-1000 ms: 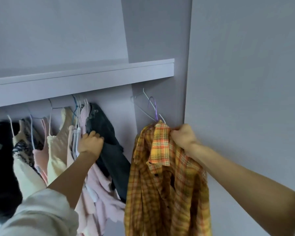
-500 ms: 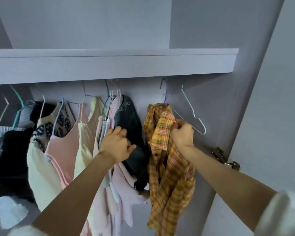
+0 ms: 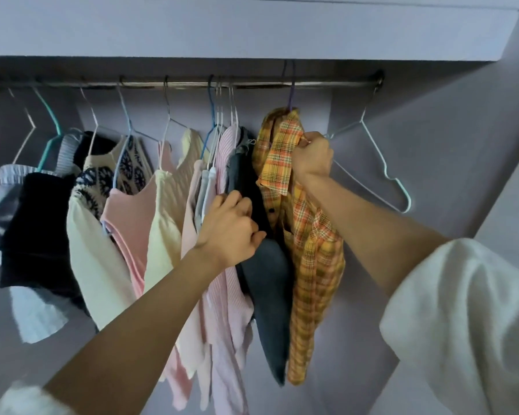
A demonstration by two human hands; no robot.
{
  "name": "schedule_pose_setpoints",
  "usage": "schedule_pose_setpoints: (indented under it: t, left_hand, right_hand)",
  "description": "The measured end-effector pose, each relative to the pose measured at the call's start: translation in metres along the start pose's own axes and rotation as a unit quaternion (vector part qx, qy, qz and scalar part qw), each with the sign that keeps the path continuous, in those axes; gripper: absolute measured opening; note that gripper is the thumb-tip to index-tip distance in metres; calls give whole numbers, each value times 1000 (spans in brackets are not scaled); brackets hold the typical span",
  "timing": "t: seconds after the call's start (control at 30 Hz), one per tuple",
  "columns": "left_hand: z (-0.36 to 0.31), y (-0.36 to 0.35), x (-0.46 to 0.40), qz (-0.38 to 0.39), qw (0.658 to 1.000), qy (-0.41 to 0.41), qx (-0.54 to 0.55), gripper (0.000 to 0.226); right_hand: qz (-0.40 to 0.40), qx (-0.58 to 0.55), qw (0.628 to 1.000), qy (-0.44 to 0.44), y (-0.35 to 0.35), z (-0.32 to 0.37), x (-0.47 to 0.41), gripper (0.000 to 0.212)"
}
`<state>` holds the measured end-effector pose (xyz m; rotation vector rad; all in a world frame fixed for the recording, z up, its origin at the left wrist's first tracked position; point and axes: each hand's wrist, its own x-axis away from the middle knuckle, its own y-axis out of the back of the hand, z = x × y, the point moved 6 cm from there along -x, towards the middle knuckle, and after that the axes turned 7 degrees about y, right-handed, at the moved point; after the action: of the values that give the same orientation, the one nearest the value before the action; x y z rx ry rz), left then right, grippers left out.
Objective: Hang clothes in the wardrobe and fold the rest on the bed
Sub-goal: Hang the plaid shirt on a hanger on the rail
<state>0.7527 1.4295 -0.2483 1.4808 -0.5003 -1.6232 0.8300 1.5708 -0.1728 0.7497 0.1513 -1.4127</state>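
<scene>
Head view: the interior of a grey-lilac wardrobe [image 3: 432, 145] fills the frame, with a horizontal metal hanging rail [image 3: 192, 84] running from 9 o'clock to 2 o'clock under a flat shelf board [image 3: 252, 28].

1. The yellow-and-orange plaid button shirt [image 3: 312, 250] hangs at the centre of the frame, just right of the other garments, on a purple wire hanger [image 3: 291, 94] whose hook is over the rail at 12 o'clock.
2. The right hand [image 3: 312, 158] is at 1 o'clock from the frame centre. Its fingers are curled tight around the shirt's collar area, clamping the plaid fabric.
3. The left hand [image 3: 229, 229] is at the frame centre. Its fingers are curled against the dark grey denim garment [image 3: 267, 295] that hangs directly left of the plaid shirt; whether they pinch the fabric or only press on it cannot be determined.
4. An empty white wire hanger [image 3: 381, 163] hangs at 2 o'clock, just beyond the right hand, at the right end of the rail.
5. Left of the denim garment, from centre toward 9 o'clock, hang in order: a pink ribbed knit top [image 3: 228, 310], a cream sleeveless top [image 3: 165, 220], a pale pink sleeveless top [image 3: 129, 223], a cream-and-navy patterned knit [image 3: 102, 181], a black garment [image 3: 36, 235] and a pale grey garment with an elastic waistband [image 3: 0, 205].
6. A white sleeve [image 3: 468, 319] covers the right upper arm at 4 o'clock
</scene>
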Motion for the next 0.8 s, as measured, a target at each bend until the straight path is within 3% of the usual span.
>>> schedule_pose_setpoints:
  t: [0.23,0.43,0.53,0.67,0.8]
  left_hand:
    - [-1,2,-1,-18,999,6,34,42]
    - [-9,2,12,61,998,2,-3,42]
    - [-20,2,34,98,995,-3,-15,42]
    - [-34,12,74,103,994,4,39,36]
    - [-33,36,119,147,979,103,98,37]
  right_hand:
    - [97,4,995,-31,-20,-7,-22,23]
    - [245,18,969,13,-31,-21,32,29]
    - [251,47,966,36,-14,-34,77,35]
    - [257,127,956,60,21,-41,141,62]
    - [284,218,927,114,39,-26,184,47]
